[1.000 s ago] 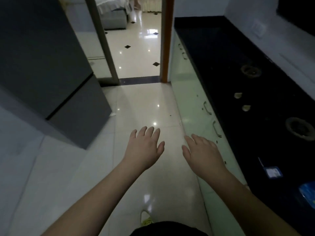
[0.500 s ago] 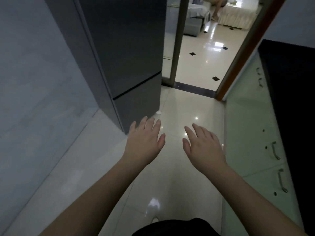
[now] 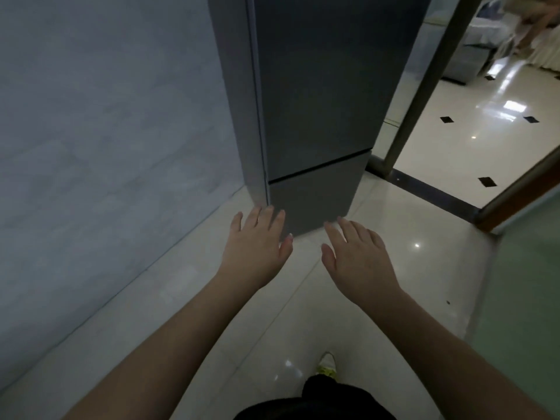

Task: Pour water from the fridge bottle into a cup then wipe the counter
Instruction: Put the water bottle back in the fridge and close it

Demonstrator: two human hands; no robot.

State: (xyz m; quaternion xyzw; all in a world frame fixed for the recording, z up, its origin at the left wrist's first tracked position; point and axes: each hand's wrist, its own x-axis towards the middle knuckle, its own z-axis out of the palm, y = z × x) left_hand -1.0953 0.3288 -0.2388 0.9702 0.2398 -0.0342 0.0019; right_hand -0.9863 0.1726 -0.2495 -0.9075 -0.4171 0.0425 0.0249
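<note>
A tall grey fridge point(image 3: 318, 101) stands straight ahead with both doors closed, a dark seam dividing the upper door from the lower one. My left hand point(image 3: 257, 250) is held out flat, fingers straight, in front of the fridge's lower left corner and holds nothing. My right hand point(image 3: 357, 259) is stretched out beside it, palm down and empty, below the fridge's lower door. No bottle, cup or counter top is in view.
A pale grey wall point(image 3: 106, 131) runs along the left. Glossy white floor tiles point(image 3: 394, 268) lie under my hands. A doorway point(image 3: 472, 140) at the right opens onto a bright room. Pale green cabinet fronts point(image 3: 527, 292) line the right edge.
My view has swung left: the black counter slid out of sight and the fridge moved from the left to the centre. Both hands stay outstretched and empty.
</note>
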